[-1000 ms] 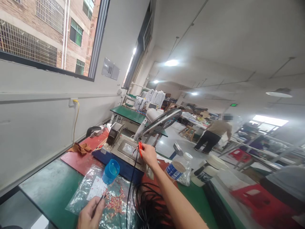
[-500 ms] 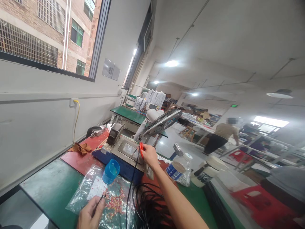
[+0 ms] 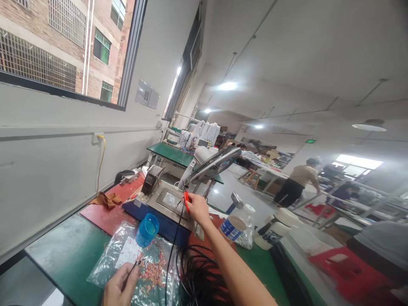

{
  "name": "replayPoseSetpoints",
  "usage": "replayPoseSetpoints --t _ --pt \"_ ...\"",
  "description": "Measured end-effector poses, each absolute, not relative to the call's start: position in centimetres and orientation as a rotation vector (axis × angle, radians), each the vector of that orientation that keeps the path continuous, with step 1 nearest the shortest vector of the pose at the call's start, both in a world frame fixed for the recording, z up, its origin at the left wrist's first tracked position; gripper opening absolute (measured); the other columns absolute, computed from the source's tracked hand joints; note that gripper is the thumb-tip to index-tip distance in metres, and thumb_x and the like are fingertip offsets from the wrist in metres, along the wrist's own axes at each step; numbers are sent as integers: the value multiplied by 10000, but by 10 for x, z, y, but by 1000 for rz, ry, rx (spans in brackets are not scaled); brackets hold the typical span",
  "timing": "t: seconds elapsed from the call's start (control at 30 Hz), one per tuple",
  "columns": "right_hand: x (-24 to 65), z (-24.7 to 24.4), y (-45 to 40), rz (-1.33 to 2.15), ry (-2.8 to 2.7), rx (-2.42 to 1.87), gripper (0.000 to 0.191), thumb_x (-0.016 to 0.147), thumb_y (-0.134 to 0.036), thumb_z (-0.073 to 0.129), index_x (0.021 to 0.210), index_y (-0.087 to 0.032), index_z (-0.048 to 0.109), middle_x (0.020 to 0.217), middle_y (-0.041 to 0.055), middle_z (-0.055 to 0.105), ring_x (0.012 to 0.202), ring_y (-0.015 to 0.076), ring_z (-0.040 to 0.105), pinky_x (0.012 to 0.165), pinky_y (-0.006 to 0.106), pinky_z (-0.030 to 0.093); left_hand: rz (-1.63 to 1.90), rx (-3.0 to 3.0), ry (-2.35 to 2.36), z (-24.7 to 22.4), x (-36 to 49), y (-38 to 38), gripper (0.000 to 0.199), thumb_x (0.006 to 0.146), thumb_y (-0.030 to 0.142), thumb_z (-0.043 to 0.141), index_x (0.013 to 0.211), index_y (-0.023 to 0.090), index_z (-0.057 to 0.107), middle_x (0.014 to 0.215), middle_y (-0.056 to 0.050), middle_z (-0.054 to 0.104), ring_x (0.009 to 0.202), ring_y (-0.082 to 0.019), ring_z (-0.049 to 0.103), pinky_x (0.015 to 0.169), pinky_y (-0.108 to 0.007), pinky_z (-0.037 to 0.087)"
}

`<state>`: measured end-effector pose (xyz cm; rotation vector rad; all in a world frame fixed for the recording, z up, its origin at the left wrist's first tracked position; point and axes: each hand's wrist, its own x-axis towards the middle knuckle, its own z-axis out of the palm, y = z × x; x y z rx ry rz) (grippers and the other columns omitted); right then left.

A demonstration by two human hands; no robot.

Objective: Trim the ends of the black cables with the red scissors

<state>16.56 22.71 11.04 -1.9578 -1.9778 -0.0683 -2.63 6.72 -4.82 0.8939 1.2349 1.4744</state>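
Note:
My right hand (image 3: 196, 209) is stretched out over a blue-based machine (image 3: 165, 204) and grips a small red-handled tool (image 3: 186, 201) together with a black cable (image 3: 174, 244) that runs back toward me. At the bottom edge my left hand (image 3: 120, 285) pinches the thin black end of the cable over a clear plastic bag (image 3: 134, 263) strewn with several small red pieces. A blue plastic cup (image 3: 147, 229) lies tilted on that bag.
A coil of black cable (image 3: 200, 276) lies by my right forearm. A water bottle (image 3: 236, 225) and white tubs (image 3: 274, 229) stand to the right, a desk fan (image 3: 213, 163) behind the machine. A person (image 3: 296, 182) walks in the far aisle.
My hands have hardly moved. The person in the far aisle has walked further right and away.

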Motion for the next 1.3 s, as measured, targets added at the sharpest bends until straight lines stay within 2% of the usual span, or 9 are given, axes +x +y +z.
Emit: replayPoseSetpoints --t 0.47,0.7,0.9,1.07,1.2,1.3 --pt "165 108 228 -91 -1998 -1937 202 814 -296 531 666 -191 621 614 19 602 593 131 490 511 223 201 1444 899 1229 -46 -27 67 451 651 642 579 552 204 532 483 94 272 417 -81 180 330 -190 196" --pt "164 112 226 -28 -1960 -1880 186 799 -264 540 662 -181 636 596 13 586 593 133 487 522 217 235 1471 890 1240 -48 -27 67 455 635 650 590 558 203 553 466 95 285 404 -83 206 328 -192 211" --pt "161 110 218 130 -1916 -1706 254 797 -338 516 699 -153 659 562 -10 554 563 125 484 525 197 290 1486 883 1204 -50 -27 68 423 670 604 597 575 192 573 464 93 302 401 -78 232 333 -191 225" --pt "138 92 187 243 -1875 -1546 383 824 -421 442 701 -125 653 594 4 577 576 131 513 540 194 353 1509 876 1182 -47 -27 66 404 627 583 653 593 186 584 474 77 395 406 -86 318 345 -197 263" --pt "116 68 163 380 -1782 -1345 338 808 -400 473 707 -137 660 622 19 617 599 142 551 569 198 391 1518 847 1219 -41 -27 64 412 596 585 676 606 181 594 481 59 473 425 -107 412 339 -194 286" --pt "109 50 156 337 -1768 -1356 297 802 -373 487 694 -157 660 631 24 630 602 143 560 576 199 389 1543 823 1228 -36 -26 64 423 591 595 671 613 177 615 508 35 553 464 -131 491 350 -192 330"
